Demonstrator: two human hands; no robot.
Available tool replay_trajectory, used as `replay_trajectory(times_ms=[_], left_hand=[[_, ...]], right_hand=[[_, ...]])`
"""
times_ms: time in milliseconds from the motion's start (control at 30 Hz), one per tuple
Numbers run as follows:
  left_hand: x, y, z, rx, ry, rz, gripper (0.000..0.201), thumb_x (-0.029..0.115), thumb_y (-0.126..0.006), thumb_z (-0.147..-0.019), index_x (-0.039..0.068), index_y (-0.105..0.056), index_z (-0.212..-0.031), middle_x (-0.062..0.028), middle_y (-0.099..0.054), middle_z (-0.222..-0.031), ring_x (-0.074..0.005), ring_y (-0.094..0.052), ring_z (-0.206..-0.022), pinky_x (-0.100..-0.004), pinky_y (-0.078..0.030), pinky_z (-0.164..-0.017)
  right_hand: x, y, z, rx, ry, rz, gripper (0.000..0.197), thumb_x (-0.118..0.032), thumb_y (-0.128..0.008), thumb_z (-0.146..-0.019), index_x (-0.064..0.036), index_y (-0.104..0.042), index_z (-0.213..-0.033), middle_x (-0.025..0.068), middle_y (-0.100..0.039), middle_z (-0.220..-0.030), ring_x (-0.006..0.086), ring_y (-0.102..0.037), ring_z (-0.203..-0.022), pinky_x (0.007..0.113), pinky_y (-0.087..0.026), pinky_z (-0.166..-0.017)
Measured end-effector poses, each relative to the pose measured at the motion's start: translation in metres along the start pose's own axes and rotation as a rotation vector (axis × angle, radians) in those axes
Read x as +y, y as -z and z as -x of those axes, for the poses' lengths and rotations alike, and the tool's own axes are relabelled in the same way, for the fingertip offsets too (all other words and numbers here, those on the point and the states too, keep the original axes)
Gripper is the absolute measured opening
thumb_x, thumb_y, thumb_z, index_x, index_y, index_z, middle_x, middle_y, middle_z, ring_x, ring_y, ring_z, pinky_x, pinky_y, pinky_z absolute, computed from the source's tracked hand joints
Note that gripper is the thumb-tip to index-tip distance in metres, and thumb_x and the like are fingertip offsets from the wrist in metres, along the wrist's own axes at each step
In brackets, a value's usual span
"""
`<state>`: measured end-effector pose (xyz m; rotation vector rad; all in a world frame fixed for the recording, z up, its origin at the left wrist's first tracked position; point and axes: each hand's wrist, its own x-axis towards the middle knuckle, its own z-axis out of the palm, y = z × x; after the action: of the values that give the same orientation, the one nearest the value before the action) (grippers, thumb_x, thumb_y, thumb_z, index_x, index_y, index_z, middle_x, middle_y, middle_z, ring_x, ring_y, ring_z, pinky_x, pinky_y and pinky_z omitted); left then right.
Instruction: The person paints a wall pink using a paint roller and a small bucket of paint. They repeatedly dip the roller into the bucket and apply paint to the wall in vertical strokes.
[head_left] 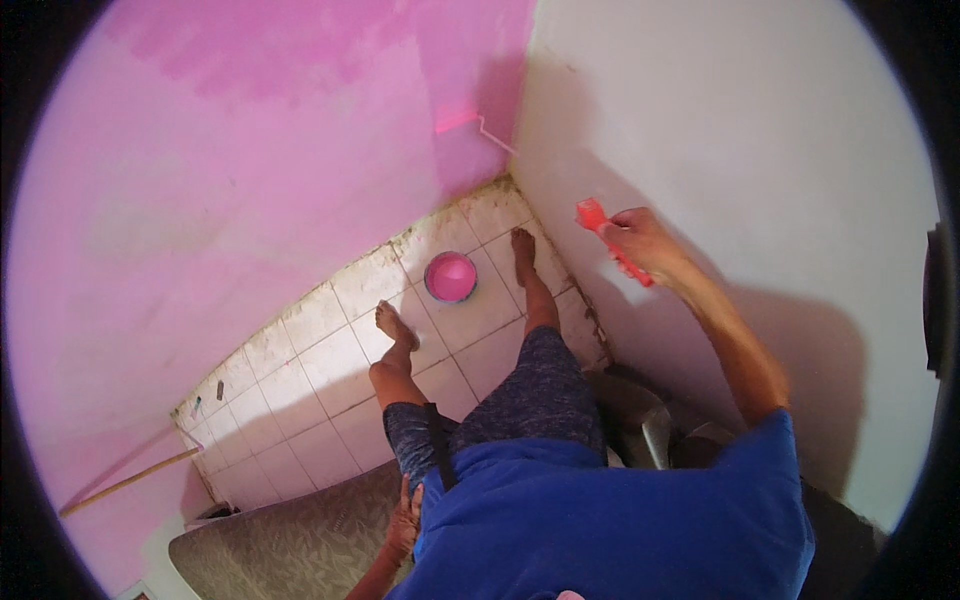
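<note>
A patchily pink wall [250, 190] meets a whitish wall [720, 110] above a floor of pale tiles [325, 365]. Below lies a patterned upholstered piece [290, 535], with a long wooden stick [140, 479] leaning near its far end. The right hand [645, 245], raised beside the whitish wall, grasps a red paintbrush [592, 214]: the handle crosses the palm under curled fingers, the thumb lies near the head, and the head points out beyond them. The left hand [405, 518] rests at the hip; whether its fingers grip cloth I cannot tell. Between the bare feet, a round bucket [428, 285] holds pink paint [451, 276].
</note>
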<state>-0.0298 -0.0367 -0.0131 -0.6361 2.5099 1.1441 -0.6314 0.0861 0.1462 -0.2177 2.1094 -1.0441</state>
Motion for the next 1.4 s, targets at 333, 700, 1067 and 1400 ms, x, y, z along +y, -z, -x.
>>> replay_trajectory(times_ms=[333,700,1067,1400], left_hand=[[0.000,-0.001,0.000,0.037,-0.026,-0.004,0.070,-0.004,-0.045,-0.083,0.018,-0.026,-0.146,-0.0119,-0.006,-0.154,-0.0322,-0.052,-0.109,-0.0366,-0.047,-0.085],[0.006,0.003,0.003,0.003,0.006,0.001,0.070,-0.005,-0.045,-0.083,0.018,-0.026,-0.146,-0.0117,-0.005,-0.155,-0.0318,-0.052,-0.108,-0.0359,-0.047,-0.084],[0.007,0.004,0.000,-0.015,0.024,0.005,0.070,-0.005,-0.045,-0.083,0.018,-0.026,-0.146,-0.0117,-0.005,-0.155,-0.0314,-0.053,-0.106,-0.0351,-0.047,-0.082],[0.004,0.008,-0.007,-0.011,0.003,0.002,0.070,-0.005,-0.045,-0.083,0.018,-0.026,-0.146,-0.0117,-0.005,-0.155,-0.0310,-0.053,-0.104,-0.0343,-0.048,-0.081]], right_hand=[[-0.013,0.002,0.019,0.056,0.073,-0.029,0.025,-0.018,-0.052,-0.089,0.0045,-0.058,-0.081,0.0061,-0.052,-0.056,0.0123,-0.049,-0.043,0.029,-0.038,-0.035],[0.089,-0.087,-0.108,0.098,0.047,0.119,0.030,-0.019,-0.056,-0.082,0.0068,-0.058,-0.067,0.0144,-0.056,-0.051,0.0209,-0.055,-0.039,0.035,-0.042,-0.034],[0.043,-0.050,-0.050,0.077,0.101,0.044,0.029,-0.019,-0.054,-0.083,0.0055,-0.059,-0.068,0.0119,-0.055,-0.050,0.0189,-0.054,-0.040,0.035,-0.042,-0.036],[0.033,0.005,0.009,0.125,0.184,0.131,0.031,-0.022,-0.054,-0.087,0.0059,-0.059,-0.075,0.0094,-0.054,-0.052,0.0167,-0.052,-0.040,0.033,-0.040,-0.037]])
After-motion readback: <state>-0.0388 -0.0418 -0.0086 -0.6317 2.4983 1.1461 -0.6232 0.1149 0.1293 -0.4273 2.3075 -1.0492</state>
